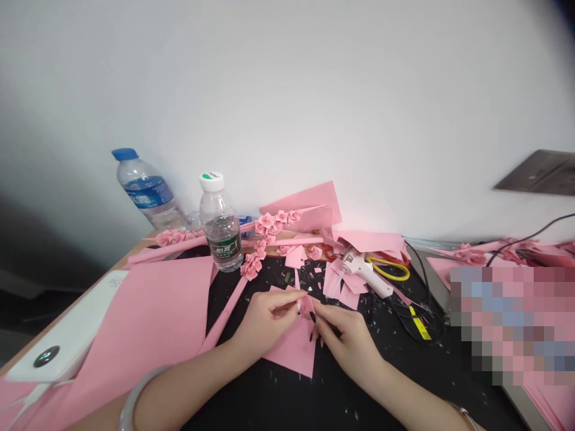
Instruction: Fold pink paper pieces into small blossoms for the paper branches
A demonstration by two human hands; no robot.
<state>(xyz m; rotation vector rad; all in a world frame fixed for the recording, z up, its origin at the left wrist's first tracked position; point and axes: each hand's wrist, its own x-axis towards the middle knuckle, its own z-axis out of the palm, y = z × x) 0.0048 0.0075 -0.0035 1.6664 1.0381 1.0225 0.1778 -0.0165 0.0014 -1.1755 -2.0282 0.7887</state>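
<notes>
My left hand (274, 314) and my right hand (344, 332) meet at the middle of the black work surface. Between their fingertips is a small folded piece of pink paper (306, 305), pinched from both sides. My fingers hide part of it. Beneath the hands lies a pink paper sheet (294, 353). Just behind them are small pink paper pieces (295, 257) and a pink paper stem (231, 302) with folded flowers (252, 266). A white glue gun (366, 272) rests to the right, on pink scraps.
Two water bottles (222, 239) (150, 194) stand at the back left. Large pink sheets (153, 311) and a white device (67, 335) cover the left side. Yellow-handled scissors (393, 275) and black cables (424, 287) lie right. More pink paper (554, 398) is at far right.
</notes>
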